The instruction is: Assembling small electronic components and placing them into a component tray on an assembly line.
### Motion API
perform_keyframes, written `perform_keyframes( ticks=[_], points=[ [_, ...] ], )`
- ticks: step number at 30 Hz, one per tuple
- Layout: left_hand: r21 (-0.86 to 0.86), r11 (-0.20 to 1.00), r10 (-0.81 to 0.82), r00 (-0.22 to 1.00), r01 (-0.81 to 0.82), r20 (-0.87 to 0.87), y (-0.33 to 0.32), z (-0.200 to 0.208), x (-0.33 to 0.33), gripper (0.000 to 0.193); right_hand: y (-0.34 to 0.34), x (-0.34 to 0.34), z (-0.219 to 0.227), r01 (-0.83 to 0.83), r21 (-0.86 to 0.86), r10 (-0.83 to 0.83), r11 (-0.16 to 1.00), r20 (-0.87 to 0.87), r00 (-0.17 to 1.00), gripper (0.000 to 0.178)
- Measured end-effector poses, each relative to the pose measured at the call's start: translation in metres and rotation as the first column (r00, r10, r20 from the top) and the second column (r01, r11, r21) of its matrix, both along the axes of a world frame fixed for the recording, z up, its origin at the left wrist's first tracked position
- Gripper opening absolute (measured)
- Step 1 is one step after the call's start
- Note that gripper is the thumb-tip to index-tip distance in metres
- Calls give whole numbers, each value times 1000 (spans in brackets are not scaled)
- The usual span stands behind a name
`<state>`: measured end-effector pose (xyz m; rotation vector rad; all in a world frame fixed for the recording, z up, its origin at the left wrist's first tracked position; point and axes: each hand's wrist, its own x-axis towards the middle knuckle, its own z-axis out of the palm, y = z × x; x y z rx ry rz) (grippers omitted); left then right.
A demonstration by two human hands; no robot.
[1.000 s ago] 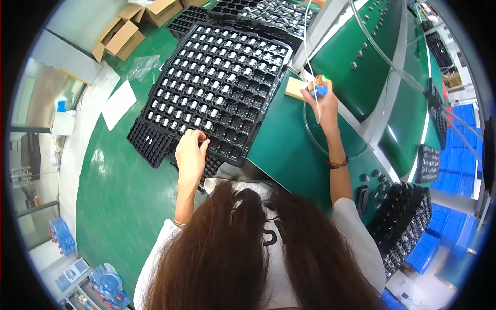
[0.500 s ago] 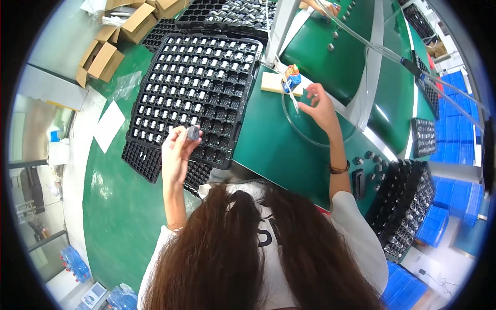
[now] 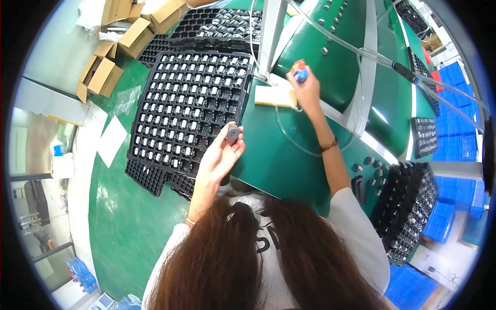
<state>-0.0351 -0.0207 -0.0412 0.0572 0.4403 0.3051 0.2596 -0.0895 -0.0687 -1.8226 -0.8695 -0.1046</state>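
My left hand (image 3: pixel 218 156) holds a small dark grey cylindrical part (image 3: pixel 233 133) between thumb and fingers, near the right edge of a large black compartment tray (image 3: pixel 247 82). Many of the tray's pockets hold small silver-and-black parts, while those toward its lower right show bare. In my right hand (image 3: pixel 308 94) is a small blue-and-orange object (image 3: pixel 300 74), gripped above the green bench; it is blurred, so its exact kind does not show. Just below that hand lies a pale yellow block (image 3: pixel 271 96) on the bench.
A green conveyor belt (image 3: pixel 341 67) carrying several small parts runs beyond a metal post (image 3: pixel 273 36). Thin clear tubing (image 3: pixel 283 126) loops over the bench. Stacked black trays (image 3: pixel 398 206) stand at right, with loose parts (image 3: pixel 369 161) beside them. Open cardboard boxes (image 3: pixel 103 77) sit far left.
My left hand has moved right with the grey part, away from over the tray. My right hand has closed on the blue-and-orange object and lifted it off the block.
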Motion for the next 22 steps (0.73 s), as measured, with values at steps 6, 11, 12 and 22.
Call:
perform_keyframes(
  ticks=[6, 11, 12, 22],
  points=[
    [65, 997, -44, 999, 45, -22, 0, -2, 22, 25, -24, 117, -30, 320, -74, -310, 945, 118, 943, 36],
    [330, 943, 31, 983, 32, -184, -3, -1, 37, 27, -16, 113, -25, 349, -173, -318, 921, 184, 930, 36],
    [327, 945, 46, 981, 19, -191, -6, 1, 40, 27, -17, 102, -19, 333, -178, -302, 926, 178, 936, 36],
    [804, 550, 64, 948, 228, -313, -19, 5, 60, 34, -35, -64, 17, -341, 403, 528, 849, -661, 533, 37]
  ],
)
